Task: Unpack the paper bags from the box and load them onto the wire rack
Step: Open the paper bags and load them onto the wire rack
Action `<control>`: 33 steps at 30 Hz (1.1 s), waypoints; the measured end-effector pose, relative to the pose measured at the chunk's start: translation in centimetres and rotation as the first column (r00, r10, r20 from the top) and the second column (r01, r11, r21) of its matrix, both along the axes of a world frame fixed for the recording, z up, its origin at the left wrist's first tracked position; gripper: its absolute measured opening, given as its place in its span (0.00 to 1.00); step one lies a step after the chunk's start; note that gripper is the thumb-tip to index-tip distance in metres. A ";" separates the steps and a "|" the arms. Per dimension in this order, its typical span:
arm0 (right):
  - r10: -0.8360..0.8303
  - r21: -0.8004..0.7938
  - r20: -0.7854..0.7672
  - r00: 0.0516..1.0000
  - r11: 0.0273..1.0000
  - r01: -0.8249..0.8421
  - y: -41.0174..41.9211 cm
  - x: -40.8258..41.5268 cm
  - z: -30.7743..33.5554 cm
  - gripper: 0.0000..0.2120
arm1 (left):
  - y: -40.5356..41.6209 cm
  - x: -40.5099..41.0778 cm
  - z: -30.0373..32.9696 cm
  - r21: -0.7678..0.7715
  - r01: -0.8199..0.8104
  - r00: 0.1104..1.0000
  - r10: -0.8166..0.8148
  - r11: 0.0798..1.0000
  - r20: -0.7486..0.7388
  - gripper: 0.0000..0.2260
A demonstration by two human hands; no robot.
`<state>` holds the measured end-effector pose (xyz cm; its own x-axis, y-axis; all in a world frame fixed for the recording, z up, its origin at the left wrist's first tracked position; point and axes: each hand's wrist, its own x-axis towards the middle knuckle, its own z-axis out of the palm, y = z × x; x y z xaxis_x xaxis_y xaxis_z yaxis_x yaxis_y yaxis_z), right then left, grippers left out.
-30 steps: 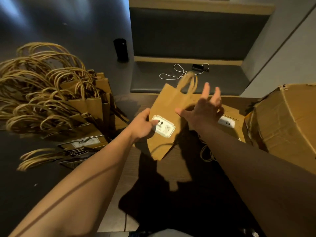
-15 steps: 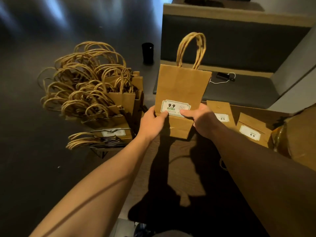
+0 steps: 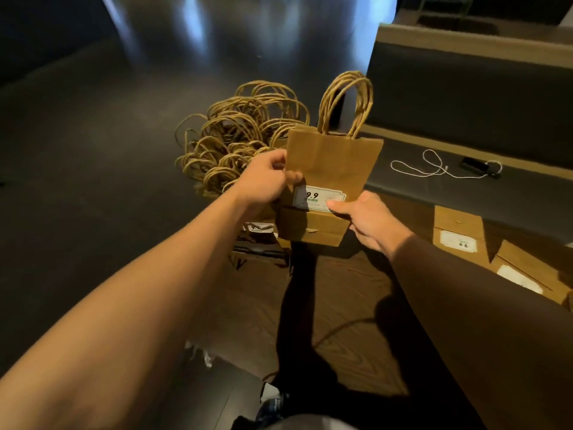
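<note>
Both hands pinch an upright flat brown paper bag (image 3: 331,169): left hand (image 3: 263,181) at nine o'clock, right hand (image 3: 369,221) at five o'clock.

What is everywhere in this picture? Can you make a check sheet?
Surface: wooden table, partly in shadow.
Job's things: held paper bag upright, 9.9 label; stacked bags behind it; flat bags at right.
Clutter: small dark device on the bench.
Grippers: left hand pinches the bag's left edge; right hand grips its lower right, thumb on the label.
Cables: white cord on the dark bench.
Surroundings: dark floor; rack mostly hidden.
</note>
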<state>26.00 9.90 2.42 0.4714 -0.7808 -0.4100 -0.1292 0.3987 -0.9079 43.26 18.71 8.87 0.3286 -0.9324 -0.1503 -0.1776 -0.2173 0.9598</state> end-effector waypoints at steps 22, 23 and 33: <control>0.027 -0.345 -0.301 0.953 0.929 -0.136 4.3 6.6 -4.1 0.10 | 7.2 11.6 -6.4 0.181 -0.014 0.943 -0.048 0.983 0.330 0.02; 0.017 -0.308 -0.235 0.972 0.947 -0.091 4.7 7.0 -4.3 0.10 | 7.4 11.9 -7.0 0.159 -0.035 0.957 -0.013 0.987 0.288 0.05; -0.137 0.027 -0.111 0.984 0.990 0.141 5.5 8.5 -8.1 0.10 | 7.2 13.8 -13.1 0.180 -0.202 0.939 0.139 0.963 0.313 0.07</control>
